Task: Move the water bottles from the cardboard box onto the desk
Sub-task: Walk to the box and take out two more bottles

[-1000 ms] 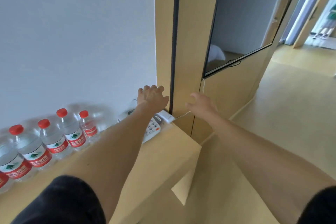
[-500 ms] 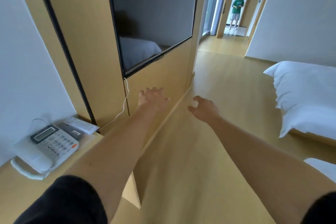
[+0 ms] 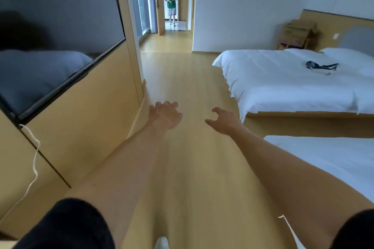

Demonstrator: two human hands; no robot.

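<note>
Both arms reach out in front of me over the wooden floor (image 3: 182, 87). My left hand (image 3: 165, 115) is empty, fingers loosely spread, palm down. My right hand (image 3: 223, 120) is also empty, with thumb and fingers relaxed and slightly curved. No water bottle, cardboard box or desk shows in the head view at this moment.
A wall-mounted television (image 3: 50, 46) on a wooden panel is at my left, with a white cable (image 3: 35, 159) hanging below it. Two white beds (image 3: 283, 79) (image 3: 334, 157) stand at the right. A person in a green shirt (image 3: 171, 4) stands in the far corridor. A dark item (image 3: 321, 66) lies on the far bed.
My view has swung right, away from the desk with its row of bottles and the telephone, towards the room and corridor. Both hands stay outstretched and empty.
</note>
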